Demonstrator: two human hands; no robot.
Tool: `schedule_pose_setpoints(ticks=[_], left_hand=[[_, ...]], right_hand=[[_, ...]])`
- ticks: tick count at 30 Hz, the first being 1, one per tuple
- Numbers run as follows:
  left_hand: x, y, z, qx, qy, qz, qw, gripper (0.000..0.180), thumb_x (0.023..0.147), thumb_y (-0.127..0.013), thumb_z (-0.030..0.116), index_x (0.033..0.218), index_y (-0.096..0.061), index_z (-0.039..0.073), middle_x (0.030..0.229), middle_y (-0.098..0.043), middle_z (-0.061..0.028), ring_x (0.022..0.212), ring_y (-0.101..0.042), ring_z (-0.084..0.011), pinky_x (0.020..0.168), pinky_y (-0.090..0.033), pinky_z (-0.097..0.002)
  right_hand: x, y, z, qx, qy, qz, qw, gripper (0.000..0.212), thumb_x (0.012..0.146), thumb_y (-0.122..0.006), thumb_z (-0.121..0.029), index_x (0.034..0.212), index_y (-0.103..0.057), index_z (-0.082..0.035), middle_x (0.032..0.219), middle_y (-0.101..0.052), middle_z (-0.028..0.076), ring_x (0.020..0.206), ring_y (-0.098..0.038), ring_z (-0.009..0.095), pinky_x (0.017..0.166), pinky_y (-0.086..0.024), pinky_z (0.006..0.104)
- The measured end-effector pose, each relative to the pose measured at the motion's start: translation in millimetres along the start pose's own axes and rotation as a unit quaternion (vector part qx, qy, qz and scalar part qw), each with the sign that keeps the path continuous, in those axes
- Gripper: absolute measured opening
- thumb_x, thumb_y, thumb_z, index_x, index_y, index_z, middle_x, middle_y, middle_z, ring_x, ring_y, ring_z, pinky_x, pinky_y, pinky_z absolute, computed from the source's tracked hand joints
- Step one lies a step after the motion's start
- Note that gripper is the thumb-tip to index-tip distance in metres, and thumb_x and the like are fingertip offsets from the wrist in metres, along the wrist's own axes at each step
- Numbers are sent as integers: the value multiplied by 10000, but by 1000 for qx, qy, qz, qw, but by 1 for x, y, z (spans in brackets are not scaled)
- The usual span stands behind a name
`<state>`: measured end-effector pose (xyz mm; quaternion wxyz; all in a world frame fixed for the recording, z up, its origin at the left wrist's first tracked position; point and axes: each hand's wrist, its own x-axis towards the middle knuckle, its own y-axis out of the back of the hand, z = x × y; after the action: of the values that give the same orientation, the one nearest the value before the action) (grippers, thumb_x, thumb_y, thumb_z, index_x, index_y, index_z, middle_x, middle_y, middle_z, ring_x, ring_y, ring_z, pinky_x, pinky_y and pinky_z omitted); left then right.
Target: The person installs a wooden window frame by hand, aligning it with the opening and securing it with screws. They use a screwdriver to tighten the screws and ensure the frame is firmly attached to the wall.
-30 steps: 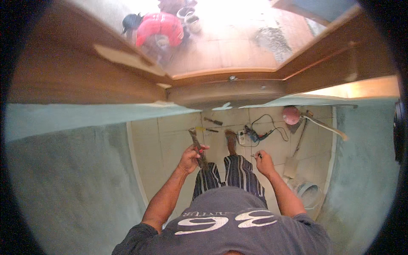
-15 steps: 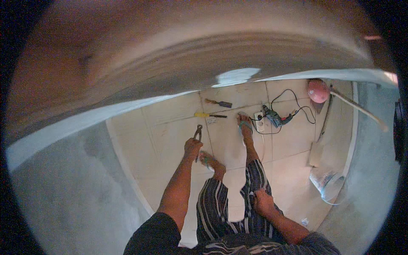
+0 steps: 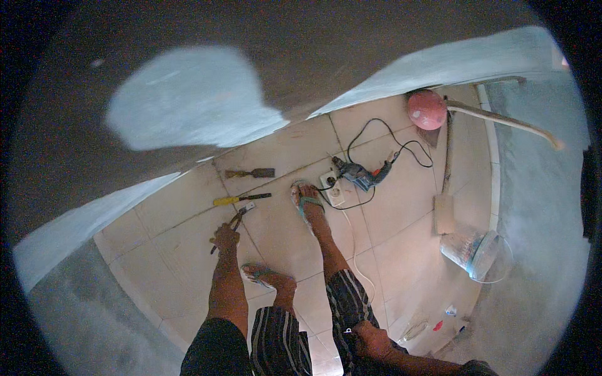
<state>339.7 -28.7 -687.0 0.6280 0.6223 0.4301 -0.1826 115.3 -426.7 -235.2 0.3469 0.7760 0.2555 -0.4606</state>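
My left hand (image 3: 226, 239) is closed round the handles of dark metal pincers (image 3: 237, 218), held low over the tiled floor. Their jaws reach toward a small white rectangular piece (image 3: 249, 207); I cannot tell whether they touch it. Just beyond lies a screwdriver with a yellow handle (image 3: 224, 201). Farther off is a flat-bladed scraper (image 3: 262, 173). My right hand (image 3: 371, 340) rests closed on my right thigh, a small white thing (image 3: 348, 330) showing at its fingertips, too small to name.
A corded drill (image 3: 364, 177) lies beside a white socket strip (image 3: 332, 190) by my right foot. At the right are a red ball-like object (image 3: 427, 110), a long wooden handle (image 3: 501, 119), a wooden block (image 3: 444, 214) and a tipped clear bucket (image 3: 467, 254). A wall (image 3: 188, 100) rises ahead.
The view has shifted, with the floor things now lower and more to the left. My left hand has brought the pincers close to the small white piece. My right hand stays on my thigh.
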Motion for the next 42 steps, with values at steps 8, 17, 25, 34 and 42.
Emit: schedule_pose_setpoints(ticks=[8,17,25,34,42], left_hand=[[0,-9,13,-93,16,125,988,451,939,-667,211,1359,-581,73,1194,-690,-142,1175,-673,-385,981,-504,-628],[-214,96,-36,-317,-220,-101,917,608,892,-780,260,1445,-597,87,1434,-622,-220,1283,-629,-398,1126,-491,-452],[-454,424,3,-344,-460,199,794,390,978,-704,208,1342,-682,68,1172,-736,-195,986,-737,-292,836,-596,-394],[-449,699,79,-359,-365,449,732,229,986,-717,196,1104,-743,3,992,-763,-172,884,-743,-320,811,-583,-414],[-420,699,107,-501,-221,439,713,297,1011,-722,301,1141,-788,42,1031,-797,-108,913,-746,-203,814,-580,-335]], right_hand=[[11,-9,13,-50,-142,-65,986,271,949,-595,-251,1155,-677,-95,1060,-717,275,981,-696,519,808,-563,602],[-18,51,-77,-68,104,103,987,334,895,-646,-185,1216,-610,-101,1156,-637,241,974,-690,486,872,-562,595],[-55,202,-230,70,241,355,901,194,1015,-598,-205,1090,-609,-27,1040,-634,272,921,-633,521,769,-511,582],[-89,389,-364,67,476,473,738,170,946,-650,-63,1100,-582,-83,1033,-639,162,910,-668,441,712,-549,512],[-64,430,-403,14,465,436,770,167,942,-632,-75,1101,-582,-91,1049,-648,156,872,-698,435,697,-588,511]])
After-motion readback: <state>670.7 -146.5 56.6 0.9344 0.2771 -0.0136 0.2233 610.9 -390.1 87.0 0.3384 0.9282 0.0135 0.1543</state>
